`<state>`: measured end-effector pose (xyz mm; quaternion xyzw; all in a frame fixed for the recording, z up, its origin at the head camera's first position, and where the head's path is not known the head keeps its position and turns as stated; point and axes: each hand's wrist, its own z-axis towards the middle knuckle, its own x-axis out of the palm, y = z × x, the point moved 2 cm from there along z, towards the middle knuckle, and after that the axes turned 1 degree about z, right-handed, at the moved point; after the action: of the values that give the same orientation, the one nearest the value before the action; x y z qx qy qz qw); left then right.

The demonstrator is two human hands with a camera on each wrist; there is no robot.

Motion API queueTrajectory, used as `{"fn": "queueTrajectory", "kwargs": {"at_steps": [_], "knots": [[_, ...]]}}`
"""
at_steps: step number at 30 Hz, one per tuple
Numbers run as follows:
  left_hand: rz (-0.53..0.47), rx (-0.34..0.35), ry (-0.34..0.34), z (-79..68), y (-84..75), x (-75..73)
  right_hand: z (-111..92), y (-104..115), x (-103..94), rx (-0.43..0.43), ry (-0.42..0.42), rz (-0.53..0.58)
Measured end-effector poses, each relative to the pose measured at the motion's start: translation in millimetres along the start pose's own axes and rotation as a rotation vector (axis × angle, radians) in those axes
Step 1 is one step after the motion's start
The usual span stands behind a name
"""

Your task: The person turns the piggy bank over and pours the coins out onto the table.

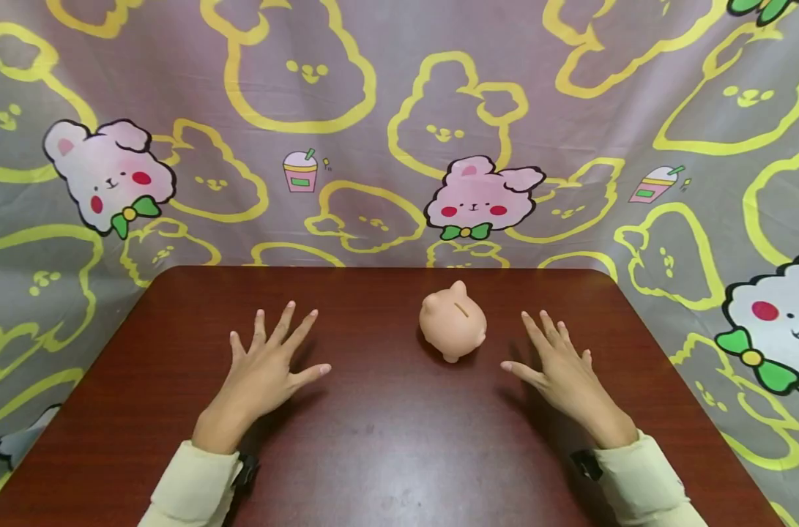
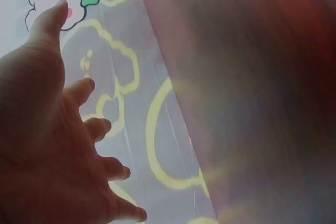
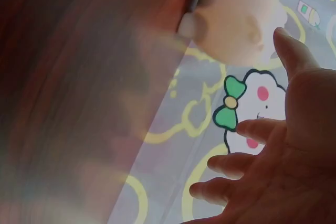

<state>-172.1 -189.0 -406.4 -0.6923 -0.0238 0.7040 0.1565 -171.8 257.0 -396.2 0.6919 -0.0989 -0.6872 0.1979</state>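
A pinkish-tan piggy bank point(image 1: 448, 326) stands on the brown table right of centre, its coin slot facing up. In the right wrist view the piggy bank point(image 3: 233, 19) shows near the top, apart from the thumb. My left hand point(image 1: 262, 373) is over the table's left part, fingers spread, holding nothing. My right hand point(image 1: 566, 377), also spread and holding nothing, is just to the right of the piggy bank without touching it. The left wrist view shows the left hand point(image 2: 47, 129) with thumb and fingers apart; the right hand point(image 3: 278, 156) looks alike in its own view.
The dark reddish-brown table point(image 1: 379, 446) has rounded far corners. Behind and beside it hangs a grey curtain point(image 1: 366, 157) printed with yellow outlines and white cartoon animals. Light sleeves point(image 1: 191, 483) and dark wrist straps point(image 1: 246, 472) show at the near side.
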Motion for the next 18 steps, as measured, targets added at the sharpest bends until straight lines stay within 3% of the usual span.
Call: {"fn": "queueTrajectory", "kwargs": {"at_steps": [9,18], "knots": [[-0.022,0.120,-0.005,20.9,-38.7,12.8,10.8,19.3,7.7,-0.054,0.010,0.049],[-0.091,0.252,0.027,49.8,-92.1,27.7,22.0,29.7,14.4,-0.230,-0.005,0.134]]}}
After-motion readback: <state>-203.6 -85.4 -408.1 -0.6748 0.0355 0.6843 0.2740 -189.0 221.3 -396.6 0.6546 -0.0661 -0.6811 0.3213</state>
